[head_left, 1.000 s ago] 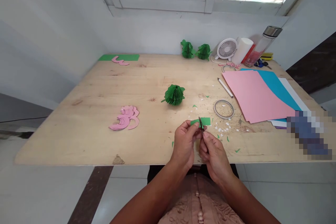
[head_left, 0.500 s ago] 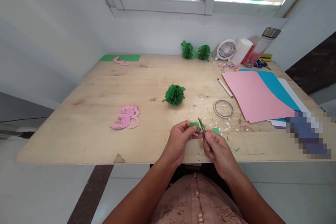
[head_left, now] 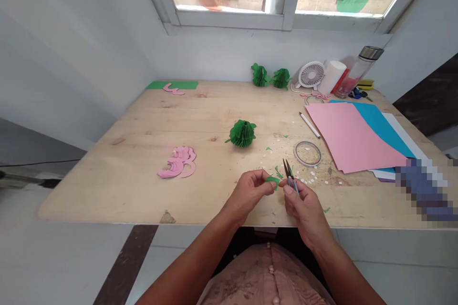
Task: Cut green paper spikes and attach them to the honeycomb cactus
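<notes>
Near the front edge of the wooden table [head_left: 125,190], my left hand [head_left: 250,191] pinches a small piece of green paper [head_left: 273,180] between thumb and fingers. My right hand [head_left: 302,202] grips small scissors [head_left: 289,176], their dark blades pointing up and away from me, slightly parted and apart from the paper. Green and white paper scraps lie around both hands. Just beyond them sits a pleated green paper turtle [head_left: 243,134]. A roll of narrow tape [head_left: 307,154] lies flat beyond my right hand.
Stacked pink cutouts [head_left: 179,162] lie on the left. Pink sheets [head_left: 352,136] over blue and white ones cover the right, beside a white pen [head_left: 309,125]. Against the wall stand two more green paper turtles [head_left: 260,75], a small fan [head_left: 312,75] and a glass bottle [head_left: 359,72].
The scissors have drawn away from the green paper to the right, and their blades now show slightly apart. A green scrap now lies beyond my hands. The whole view has shifted a little.
</notes>
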The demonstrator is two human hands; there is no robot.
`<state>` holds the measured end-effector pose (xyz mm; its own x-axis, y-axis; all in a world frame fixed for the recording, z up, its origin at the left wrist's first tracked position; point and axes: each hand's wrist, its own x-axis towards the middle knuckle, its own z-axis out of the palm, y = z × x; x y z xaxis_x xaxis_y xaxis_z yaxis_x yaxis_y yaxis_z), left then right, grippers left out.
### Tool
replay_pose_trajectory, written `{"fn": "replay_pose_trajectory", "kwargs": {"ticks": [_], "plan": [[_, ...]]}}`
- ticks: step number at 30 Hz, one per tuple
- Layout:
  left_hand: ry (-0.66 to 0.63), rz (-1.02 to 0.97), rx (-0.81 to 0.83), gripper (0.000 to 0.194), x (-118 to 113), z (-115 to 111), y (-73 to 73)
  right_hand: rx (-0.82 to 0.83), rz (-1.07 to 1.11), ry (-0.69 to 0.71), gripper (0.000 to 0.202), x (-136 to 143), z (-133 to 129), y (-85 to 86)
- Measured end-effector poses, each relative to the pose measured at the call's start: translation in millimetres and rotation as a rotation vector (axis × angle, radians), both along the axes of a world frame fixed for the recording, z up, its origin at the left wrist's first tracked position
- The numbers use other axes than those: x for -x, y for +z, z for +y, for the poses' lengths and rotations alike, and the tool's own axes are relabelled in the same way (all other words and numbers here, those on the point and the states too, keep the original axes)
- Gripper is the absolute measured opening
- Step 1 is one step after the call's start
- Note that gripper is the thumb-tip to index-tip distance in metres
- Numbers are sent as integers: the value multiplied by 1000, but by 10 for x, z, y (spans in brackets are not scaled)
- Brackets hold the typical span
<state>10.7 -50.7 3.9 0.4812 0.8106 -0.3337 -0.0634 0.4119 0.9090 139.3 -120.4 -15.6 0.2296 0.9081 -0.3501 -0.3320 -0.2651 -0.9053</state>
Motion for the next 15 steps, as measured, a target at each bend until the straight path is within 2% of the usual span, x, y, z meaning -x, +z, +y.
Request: {"fn": "replay_pose_trajectory", "kwargs": {"ticks": [4,6,10,15], "plan": [[-91,31,-32,25,18,12,4,38,-37,-17,28,2,17,-27],[-86,34,-31,24,25,10,-2,36,-39,-17,27,10,26,-42],[39,1,17,24,14,-29,-45,43,-45,-74,28,75,42,-52],[207,-186,193,26,-42,-104,-129,41,-12,-123,30,198,59,-18]]}}
